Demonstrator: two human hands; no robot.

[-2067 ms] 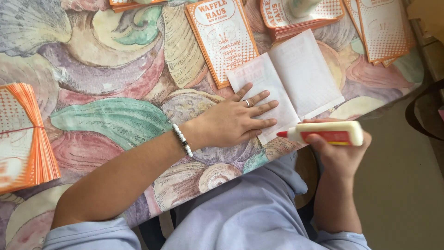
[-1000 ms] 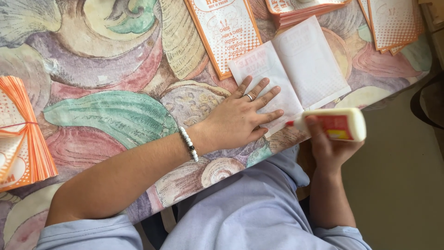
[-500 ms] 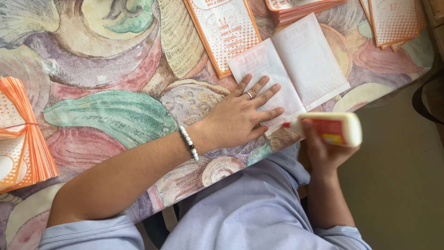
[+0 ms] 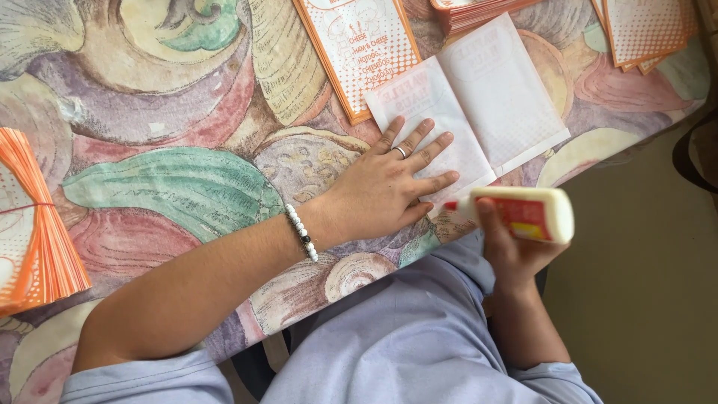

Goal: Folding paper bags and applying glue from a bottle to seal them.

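Note:
My left hand (image 4: 390,185) lies flat, fingers spread, on the near left corner of a white unfolded paper sheet (image 4: 493,97) on the table, pinning it down. A ring is on one finger and a white bead bracelet is at the wrist. My right hand (image 4: 516,251) grips a white glue bottle (image 4: 527,213) with a red label and red tip. The bottle lies sideways, its tip pointing left at the sheet's near edge, just right of my left fingertips.
An orange-and-white printed paper bag (image 4: 359,45) lies left of the sheet. More such bags are stacked at the top right (image 4: 647,26) and top centre (image 4: 479,9). A bundled orange stack (image 4: 34,232) sits at the left edge. The tablecloth (image 4: 164,179) has a colourful shell pattern.
The glue bottle has shifted slightly along the table's near edge, its tip now close to the sheet's near corner. My left hand stays flat on the sheet.

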